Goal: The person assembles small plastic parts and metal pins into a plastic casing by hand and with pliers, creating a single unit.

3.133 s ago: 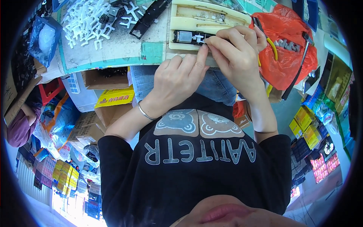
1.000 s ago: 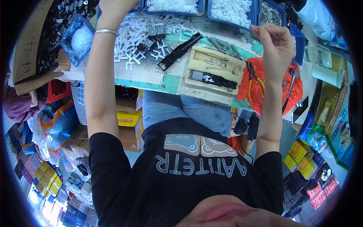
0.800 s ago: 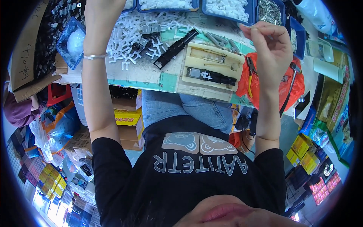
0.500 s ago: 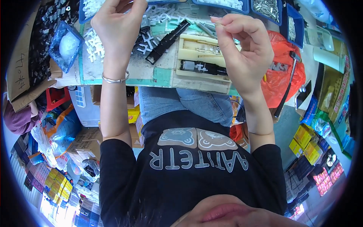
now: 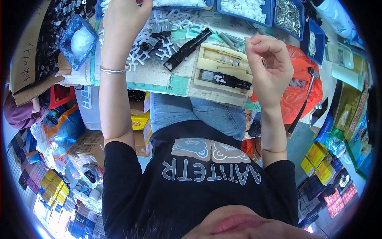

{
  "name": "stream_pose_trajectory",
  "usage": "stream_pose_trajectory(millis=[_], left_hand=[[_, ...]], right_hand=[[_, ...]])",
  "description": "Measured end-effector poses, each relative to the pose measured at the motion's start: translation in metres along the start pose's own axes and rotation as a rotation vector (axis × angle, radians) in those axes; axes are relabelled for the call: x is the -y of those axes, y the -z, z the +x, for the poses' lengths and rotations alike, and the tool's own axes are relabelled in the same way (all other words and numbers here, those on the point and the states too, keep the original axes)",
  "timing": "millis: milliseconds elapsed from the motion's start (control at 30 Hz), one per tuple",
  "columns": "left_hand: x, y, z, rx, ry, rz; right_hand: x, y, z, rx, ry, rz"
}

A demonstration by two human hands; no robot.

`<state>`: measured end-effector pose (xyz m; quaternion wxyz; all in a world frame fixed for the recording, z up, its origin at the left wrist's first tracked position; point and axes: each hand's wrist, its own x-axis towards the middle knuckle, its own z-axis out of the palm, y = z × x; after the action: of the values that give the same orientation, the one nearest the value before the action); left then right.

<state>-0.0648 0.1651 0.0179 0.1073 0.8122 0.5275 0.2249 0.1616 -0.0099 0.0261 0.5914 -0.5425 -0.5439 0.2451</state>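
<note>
My left hand [image 5: 124, 30] reaches to the far edge of the table, over the blue tray of white parts [image 5: 179, 3]. Its fingertips are mostly cut off by the top of the picture. My right hand [image 5: 273, 65] hovers above the right end of a cream fixture block [image 5: 205, 63], thumb and forefinger pinched together; anything between them is too small to make out. In the block's near slot lies a black elongated part with white pieces on it [image 5: 225, 79]. A similar black slotted housing [image 5: 187, 49] rests diagonally on the table, left of the block, untouched.
Loose white cross-shaped parts [image 5: 165, 48] lie scattered around. Blue bins hold white caps [image 5: 243, 10] and metal pins [image 5: 288, 18]. A blue tray with a clear lump [image 5: 80, 42] stands left. At right are a red plastic bag [image 5: 300, 95] and a hammer [image 5: 304, 99].
The view has shifted, so the table sits lower and further right. My left hand has moved left and away across the table. My right hand stays pinched near the block.
</note>
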Motion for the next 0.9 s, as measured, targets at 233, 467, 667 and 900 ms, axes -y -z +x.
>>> stream_pose_trajectory(millis=[233,467,667,900], left_hand=[[0.01,-0.006,-0.005,-0.051,0.204,-0.324],[-0.043,-0.002,-0.048,0.124,0.281,-1.342],[-0.065,-0.004,-0.053,0.004,0.239,-1.264],[-0.039,0.004,-0.005,-0.292,0.017,-0.453]], right_hand=[[0.0,0.0,-0.003,0.003,-0.052,0.048],[0.011,-0.022,0.008,-0.042,-0.007,0.202],[0.011,-0.028,0.006,0.012,0.032,0.194],[0.008,-0.02,-0.003,0.027,-0.035,0.156]])
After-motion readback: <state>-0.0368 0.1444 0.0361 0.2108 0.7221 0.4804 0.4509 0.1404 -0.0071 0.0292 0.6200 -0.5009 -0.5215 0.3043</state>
